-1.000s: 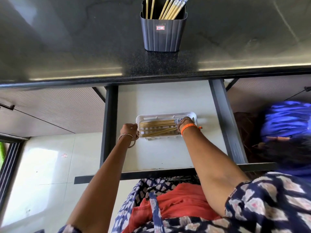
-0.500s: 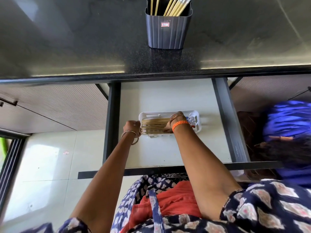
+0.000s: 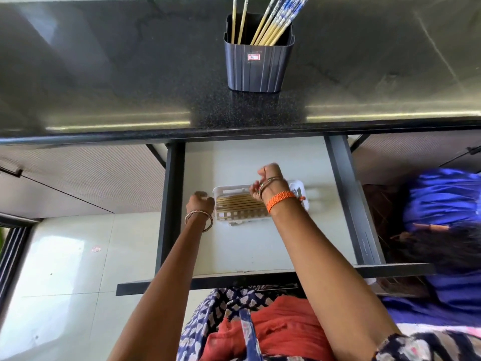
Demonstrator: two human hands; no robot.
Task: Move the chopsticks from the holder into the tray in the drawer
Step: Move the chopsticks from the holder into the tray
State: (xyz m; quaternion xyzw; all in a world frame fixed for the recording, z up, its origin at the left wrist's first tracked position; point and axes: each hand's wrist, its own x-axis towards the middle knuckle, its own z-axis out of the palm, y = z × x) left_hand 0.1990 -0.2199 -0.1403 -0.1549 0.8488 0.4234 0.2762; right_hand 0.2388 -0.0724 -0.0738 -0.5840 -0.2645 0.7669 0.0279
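Observation:
A dark grey holder (image 3: pixel 257 66) stands on the black counter with several chopsticks (image 3: pixel 270 24) sticking up out of it. Below, in the open drawer, a white slotted tray (image 3: pixel 234 220) holds several wooden chopsticks (image 3: pixel 239 203) lying flat. My left hand (image 3: pixel 199 203) rests against the tray's left end, fingers curled on its rim. My right hand (image 3: pixel 268 175) hovers above the tray's middle, raised off it, fingers loosely curled with nothing seen in them. My right wrist hides the tray's right half.
The drawer's pale floor (image 3: pixel 250 162) has dark side rails (image 3: pixel 173 204) and a dark front edge (image 3: pixel 260 277). Another person in blue clothing (image 3: pixel 442 204) crouches close to the drawer's right side. The black counter edge (image 3: pixel 234 131) overhangs the drawer's back.
My right hand has lifted off the chopsticks in the tray and moved up and back toward the counter. My left hand stays at the tray's left end.

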